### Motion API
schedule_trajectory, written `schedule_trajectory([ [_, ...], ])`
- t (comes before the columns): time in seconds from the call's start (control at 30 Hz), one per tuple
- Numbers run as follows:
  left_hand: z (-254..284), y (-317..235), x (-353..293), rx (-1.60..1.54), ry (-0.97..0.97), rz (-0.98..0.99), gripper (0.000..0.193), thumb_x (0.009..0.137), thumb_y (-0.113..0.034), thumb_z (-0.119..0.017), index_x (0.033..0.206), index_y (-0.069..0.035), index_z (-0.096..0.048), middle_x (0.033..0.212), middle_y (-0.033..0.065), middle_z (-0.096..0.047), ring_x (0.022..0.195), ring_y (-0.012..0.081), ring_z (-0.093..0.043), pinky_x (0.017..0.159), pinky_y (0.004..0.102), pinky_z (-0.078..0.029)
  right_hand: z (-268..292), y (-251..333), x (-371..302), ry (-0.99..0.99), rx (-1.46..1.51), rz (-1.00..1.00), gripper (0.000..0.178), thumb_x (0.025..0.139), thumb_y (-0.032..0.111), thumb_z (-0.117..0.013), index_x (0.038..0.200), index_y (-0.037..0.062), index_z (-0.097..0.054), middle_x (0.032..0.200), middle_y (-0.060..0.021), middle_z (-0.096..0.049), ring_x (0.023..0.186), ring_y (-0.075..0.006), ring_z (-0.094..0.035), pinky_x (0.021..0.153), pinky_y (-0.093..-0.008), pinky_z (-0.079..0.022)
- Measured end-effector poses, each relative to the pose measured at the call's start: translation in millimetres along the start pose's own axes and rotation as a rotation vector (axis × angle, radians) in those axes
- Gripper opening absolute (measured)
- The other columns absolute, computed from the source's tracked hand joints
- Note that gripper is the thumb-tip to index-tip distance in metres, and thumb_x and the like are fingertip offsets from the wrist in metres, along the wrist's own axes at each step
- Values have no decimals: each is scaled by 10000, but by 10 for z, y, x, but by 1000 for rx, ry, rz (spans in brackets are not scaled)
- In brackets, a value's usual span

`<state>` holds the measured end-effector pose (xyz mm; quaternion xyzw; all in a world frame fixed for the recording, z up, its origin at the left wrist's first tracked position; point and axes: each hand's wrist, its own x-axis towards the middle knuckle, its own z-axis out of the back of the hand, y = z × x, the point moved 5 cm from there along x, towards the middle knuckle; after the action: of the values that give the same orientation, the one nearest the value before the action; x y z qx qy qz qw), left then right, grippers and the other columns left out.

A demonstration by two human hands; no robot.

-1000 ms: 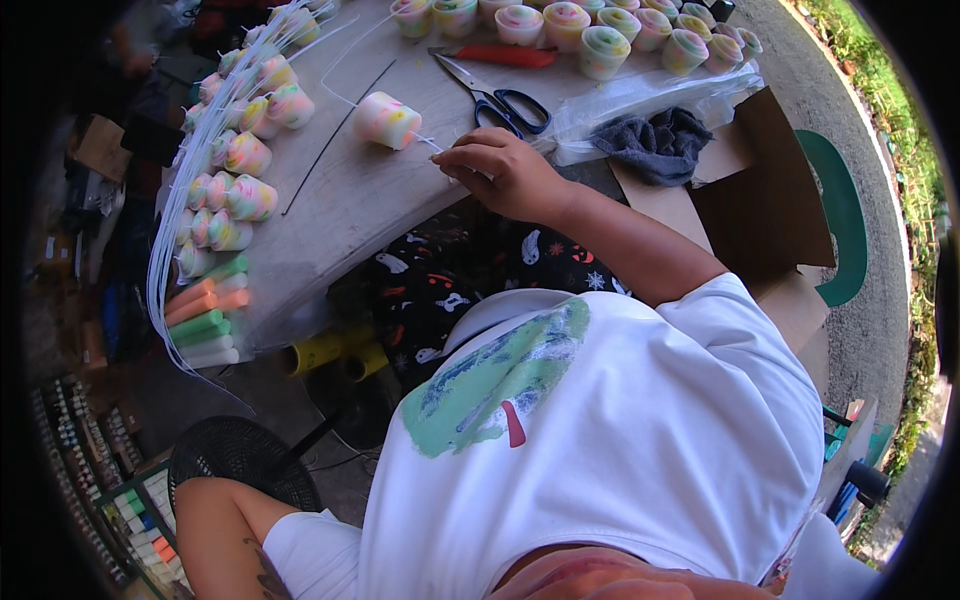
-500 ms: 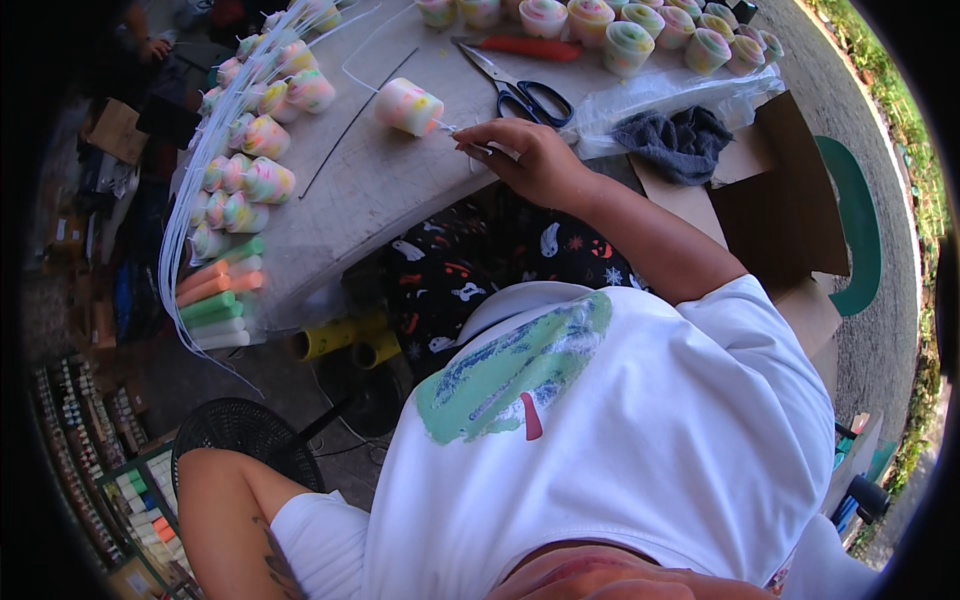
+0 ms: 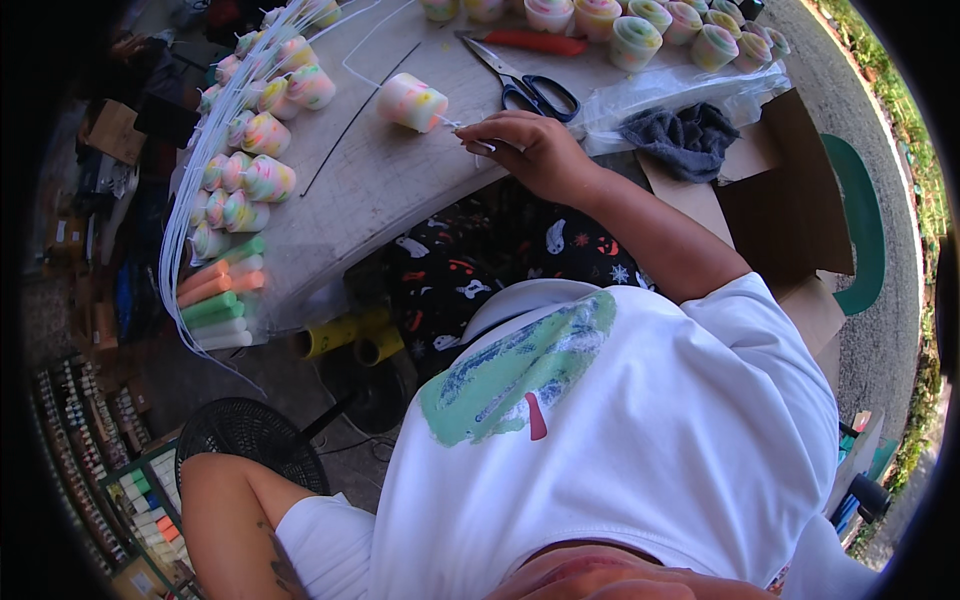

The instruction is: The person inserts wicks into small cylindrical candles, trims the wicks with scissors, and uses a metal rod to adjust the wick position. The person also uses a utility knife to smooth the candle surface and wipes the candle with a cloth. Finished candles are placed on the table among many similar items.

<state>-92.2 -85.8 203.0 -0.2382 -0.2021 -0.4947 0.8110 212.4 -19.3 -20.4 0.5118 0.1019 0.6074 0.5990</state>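
A white candle with pink and yellow swirls (image 3: 412, 103) lies on its side on the table. From its lower right end a short white wick (image 3: 450, 121) reaches the fingertips of my right hand (image 3: 535, 150), which are pinched together on it. A longer white wick (image 3: 350, 62) curves away from the candle's other end. Scissors with dark blue handles (image 3: 525, 85) lie open just beyond my right hand, beside a red-handled tool (image 3: 530, 43). My left elbow shows at the lower left, but my left hand is outside the picture.
Several swirled candles (image 3: 268, 178) lie along the table's left side under long white wicks (image 3: 180, 220). More candles in cups (image 3: 635, 42) stand at the far right. Coloured sticks (image 3: 215, 308), a dark cloth (image 3: 685, 140), a cardboard box (image 3: 785, 190) and a black fan (image 3: 235, 440) surround the work area.
The candle has turned slightly on the table, and my right hand still pinches its wick. The whole view has shifted a little; otherwise things lie as before.
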Motion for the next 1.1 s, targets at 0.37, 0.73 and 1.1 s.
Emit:
schedule_trajectory([
  [0.37, -22, -98, -57, -3, 5, 2, 390, 848, -127, -605, 1225, -60, -529, 1254, 47, -512, 1118, 191, -508, 1015, 344, -371, -13, 17, -11, 42, 5, -20, 252, 853, 3, -633, 1081, 98, -687, 951, -53, -674, 877, -179, -646, 784, -289, -513],
  [0.73, 6, -69, 8, -8, 11, 3, 372, 832, -92, -616, 1199, -70, -554, 1216, 27, -545, 1083, 170, -531, 1000, 328, -384, 30, 39, -4, 24, -8, -5, 239, 854, 12, -641, 1070, 102, -692, 956, -60, -659, 891, -185, -643, 779, -291, -513],
  [1.1, 10, -238, 66, -23, -1, 12, 361, 816, -57, -628, 1172, -80, -578, 1178, 8, -579, 1048, 149, -555, 986, 313, -398, 84, 58, 30, 16, 15, -23, 222, 851, 74, -662, 1059, 139, -702, 938, -62, -654, 878, -210, -629, 771, -311, -503],
])
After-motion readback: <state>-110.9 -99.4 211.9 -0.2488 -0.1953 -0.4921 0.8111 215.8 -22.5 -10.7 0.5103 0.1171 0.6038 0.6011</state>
